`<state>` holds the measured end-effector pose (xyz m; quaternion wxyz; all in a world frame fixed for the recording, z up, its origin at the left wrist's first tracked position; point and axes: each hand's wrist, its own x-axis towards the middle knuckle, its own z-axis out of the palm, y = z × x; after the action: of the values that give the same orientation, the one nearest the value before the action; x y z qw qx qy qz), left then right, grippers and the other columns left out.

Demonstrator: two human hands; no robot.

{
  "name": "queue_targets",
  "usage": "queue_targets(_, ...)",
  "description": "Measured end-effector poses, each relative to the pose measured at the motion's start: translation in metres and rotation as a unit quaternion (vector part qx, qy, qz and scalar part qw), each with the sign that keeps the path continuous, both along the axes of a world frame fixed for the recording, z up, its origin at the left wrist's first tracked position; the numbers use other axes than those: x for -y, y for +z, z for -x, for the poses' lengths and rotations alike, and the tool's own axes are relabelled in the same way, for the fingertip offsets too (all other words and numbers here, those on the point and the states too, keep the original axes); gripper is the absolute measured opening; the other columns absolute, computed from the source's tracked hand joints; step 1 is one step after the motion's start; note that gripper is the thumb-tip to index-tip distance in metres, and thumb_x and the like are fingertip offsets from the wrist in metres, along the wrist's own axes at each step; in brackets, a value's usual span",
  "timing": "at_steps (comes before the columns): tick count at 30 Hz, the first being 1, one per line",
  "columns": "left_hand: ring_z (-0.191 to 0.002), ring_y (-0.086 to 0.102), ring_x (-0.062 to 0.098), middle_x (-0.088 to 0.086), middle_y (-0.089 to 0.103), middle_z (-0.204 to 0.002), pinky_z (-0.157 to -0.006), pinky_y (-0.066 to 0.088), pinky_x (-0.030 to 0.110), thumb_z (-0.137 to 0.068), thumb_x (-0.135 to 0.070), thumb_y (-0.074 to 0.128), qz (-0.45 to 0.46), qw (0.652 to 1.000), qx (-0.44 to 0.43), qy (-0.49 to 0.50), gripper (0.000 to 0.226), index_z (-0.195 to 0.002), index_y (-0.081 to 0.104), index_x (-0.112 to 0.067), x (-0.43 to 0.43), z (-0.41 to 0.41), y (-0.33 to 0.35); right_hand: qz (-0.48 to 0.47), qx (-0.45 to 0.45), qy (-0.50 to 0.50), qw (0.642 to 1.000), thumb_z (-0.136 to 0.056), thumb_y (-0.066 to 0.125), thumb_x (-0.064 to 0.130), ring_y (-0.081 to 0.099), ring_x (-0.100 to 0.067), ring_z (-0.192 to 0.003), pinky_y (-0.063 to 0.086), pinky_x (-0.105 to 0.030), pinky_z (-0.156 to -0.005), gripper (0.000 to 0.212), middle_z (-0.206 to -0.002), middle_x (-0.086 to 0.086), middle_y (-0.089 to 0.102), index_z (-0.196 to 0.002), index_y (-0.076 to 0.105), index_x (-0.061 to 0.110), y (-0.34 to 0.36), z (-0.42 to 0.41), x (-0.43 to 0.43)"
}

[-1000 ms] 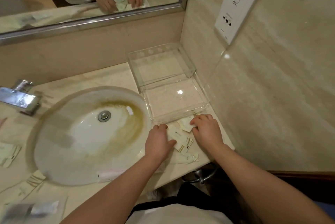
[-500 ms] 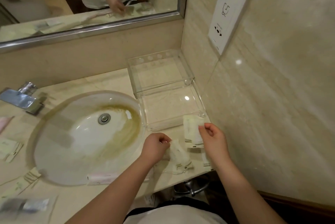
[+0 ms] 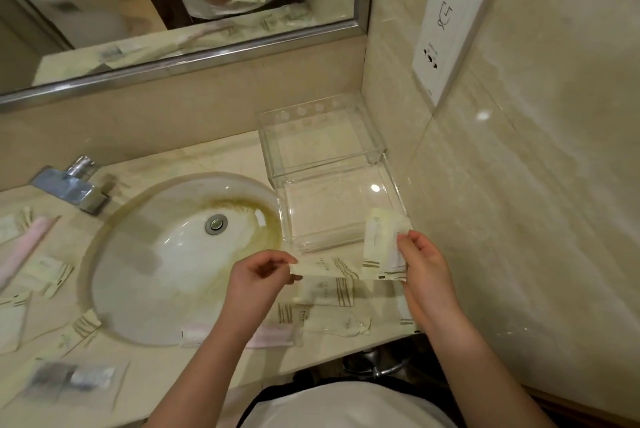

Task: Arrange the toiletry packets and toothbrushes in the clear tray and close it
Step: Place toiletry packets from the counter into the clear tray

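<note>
Far to the left of both grips, several pale packets (image 3: 52,277) and a pink wrapped toothbrush (image 3: 26,249) lie scattered on the tabletop (image 3: 214,159) beside the faucet (image 3: 74,185). A clear sachet (image 3: 74,379) with dark contents lies near the front edge, blurred. The oval sink (image 3: 180,289), stained yellow-brown around the drain, sits just left of the left grip.

The left hand (image 3: 256,284) hovers over the sink's right rim, its thumb and forefinger pinched on one end of a pale striped packet (image 3: 329,268) that stretches rightward from that grip toward the other hand. Below this grip, another pink wrapped toothbrush (image 3: 266,337) lies along the front of the sink, partly hidden by the forearm. Below and between the two grips, more cream packets (image 3: 325,292) with brown stripes lie flat on the tabletop, overlapping one another.

The right hand (image 3: 427,275) grasps a second packet (image 3: 381,240) held upright, its top end rising above the fingers and standing in front of the near right corner of the clear tray (image 3: 301,247). Whether this grip also touches the far end of the stretched packet cannot be told.

The tray lies above and between both grips, open and with no packets in it, its hinged lid (image 3: 318,136) folded back against the wall corner. To the right of the right grip runs the marble wall with a white socket plate (image 3: 450,22).
</note>
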<state>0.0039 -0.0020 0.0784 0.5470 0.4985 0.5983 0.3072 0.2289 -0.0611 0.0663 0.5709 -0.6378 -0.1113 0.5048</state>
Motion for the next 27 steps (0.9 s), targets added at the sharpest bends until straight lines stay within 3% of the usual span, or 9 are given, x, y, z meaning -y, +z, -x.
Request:
queue_targets(2,-0.066,0.068,0.012,0.004,0.070,-0.069,-0.070,0.057,0.028,-0.085,0.006,0.061,-0.020,1.000,0.009,0.018,0.020,-0.076,0.074,-0.006,-0.002,0.005,0.003,-0.028,0.042,-0.008,0.999,-0.097,0.056,0.013,0.068,-0.022,-0.084,0.055,-0.041,-0.080,0.013,-0.091,-0.010,0.074,-0.098,0.069,0.012,0.006,-0.001,-0.002)
queue_targets(5,-0.063,0.062,0.006,0.002,0.070,-0.066,-0.065,0.053,0.021,-0.083,0.001,0.069,-0.049,0.998,0.011,0.049,0.012,-0.074,0.073,-0.006,-0.009,0.013,0.006,-0.075,0.127,-0.015,0.989,-0.093,0.059,0.004,0.066,-0.011,-0.086,0.051,-0.025,-0.079,0.014,-0.086,0.003,0.072,-0.092,0.068,0.015,0.016,-0.002,-0.005)
queue_targets(7,-0.062,0.062,0.009,0.003,0.068,-0.066,-0.063,0.052,0.019,-0.079,0.004,0.072,-0.051,0.996,0.024,0.064,0.009,-0.075,0.070,-0.004,-0.014,0.015,0.006,-0.109,0.190,0.008,0.976,-0.090,0.059,-0.004,0.065,-0.004,-0.099,0.047,-0.015,-0.084,0.028,-0.098,0.010,0.072,-0.085,0.069,0.021,0.019,0.000,-0.005)
queue_targets(9,-0.064,0.063,0.012,0.004,0.066,-0.067,-0.064,0.052,0.019,-0.078,0.006,0.073,-0.048,0.996,0.034,0.073,0.012,-0.075,0.066,-0.004,-0.020,0.017,0.005,-0.130,0.277,0.035,0.951,-0.087,0.059,-0.010,0.058,-0.004,-0.117,0.045,-0.019,-0.095,0.040,-0.117,0.010,0.067,-0.077,0.069,0.028,0.015,0.005,-0.003)
queue_targets(12,-0.067,0.062,0.014,0.004,0.065,-0.069,-0.064,0.051,0.018,-0.078,0.005,0.073,-0.050,0.995,0.048,0.077,0.016,-0.074,0.065,-0.008,-0.028,0.022,0.002,-0.184,0.455,0.038,0.871,-0.082,0.067,0.001,0.049,-0.015,-0.128,0.042,-0.026,-0.104,0.030,-0.129,0.003,0.058,-0.075,0.075,0.029,0.005,0.011,-0.003)
queue_targets(15,-0.067,0.063,0.015,0.004,0.066,-0.069,-0.066,0.052,0.020,-0.078,0.004,0.074,-0.053,0.995,0.054,0.070,0.015,-0.075,0.065,-0.008,-0.035,0.023,0.001,-0.252,0.612,0.014,0.749,-0.083,0.069,0.010,0.051,-0.033,-0.115,0.042,-0.033,-0.102,0.013,-0.116,-0.011,0.060,-0.085,0.079,0.019,0.002,0.013,-0.004)
queue_targets(17,-0.066,0.063,0.014,0.003,0.067,-0.069,-0.065,0.052,0.018,-0.078,0.004,0.074,-0.051,0.995,0.058,0.070,0.014,-0.075,0.065,-0.006,-0.039,0.022,0.000,-0.268,0.654,-0.007,0.707,-0.086,0.069,0.010,0.050,-0.035,-0.109,0.041,-0.032,-0.101,0.013,-0.111,-0.014,0.061,-0.086,0.080,0.016,0.003,0.013,-0.006)
queue_targets(23,-0.064,0.061,0.010,0.004,0.065,-0.069,-0.063,0.051,0.018,-0.079,0.004,0.073,-0.038,0.997,0.048,0.044,0.011,-0.078,0.066,-0.004,-0.052,0.015,-0.006,-0.216,0.652,-0.024,0.727,-0.083,0.068,0.004,0.051,-0.031,-0.105,0.043,-0.032,-0.097,0.018,-0.098,-0.006,0.067,-0.084,0.081,0.016,-0.003,0.014,-0.014)
queue_targets(27,-0.064,0.057,0.015,0.005,0.060,-0.069,-0.067,0.052,0.033,-0.081,0.001,0.070,-0.005,1.000,-0.021,0.010,0.011,-0.080,0.069,-0.010,-0.079,0.003,-0.027,-0.121,0.538,-0.008,0.834,-0.084,0.069,0.000,0.062,-0.016,-0.089,0.052,-0.032,-0.080,0.028,-0.089,0.007,0.066,-0.092,0.076,0.026,-0.022,0.017,-0.019)
